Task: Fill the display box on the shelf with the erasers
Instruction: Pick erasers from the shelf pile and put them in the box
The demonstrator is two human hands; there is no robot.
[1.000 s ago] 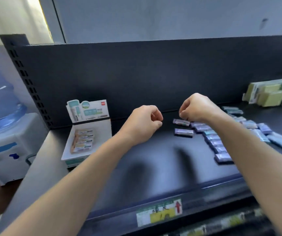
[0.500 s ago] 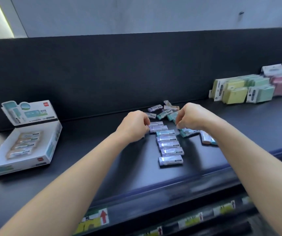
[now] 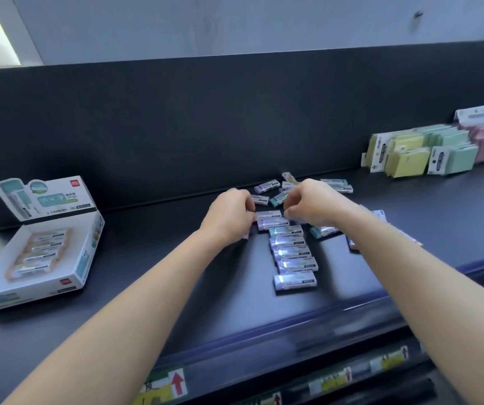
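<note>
1. The display box stands at the left end of the shelf, lid flap upright behind it. One row of erasers in the box lies in its left part.
2. The left grip is well apart from the box, at mid-shelf. Its fingers are curled, with the tips at the left end of the two farthest pieces in the eraser row. Whether they pinch those pieces cannot be told.
3. The eraser row runs from the grips toward the front edge, pieces lying flat and side by side; the nearest piece lies slightly apart.
4. The loose erasers lie scattered behind the grips, near the back panel.
5. The right grip has curled fingers, tips at the right end of the same farthest pieces; closure on them cannot be told.
6. More erasers lie beside and under the right forearm.
7. The sticky-note packs stand at the far right against the back panel.
</note>
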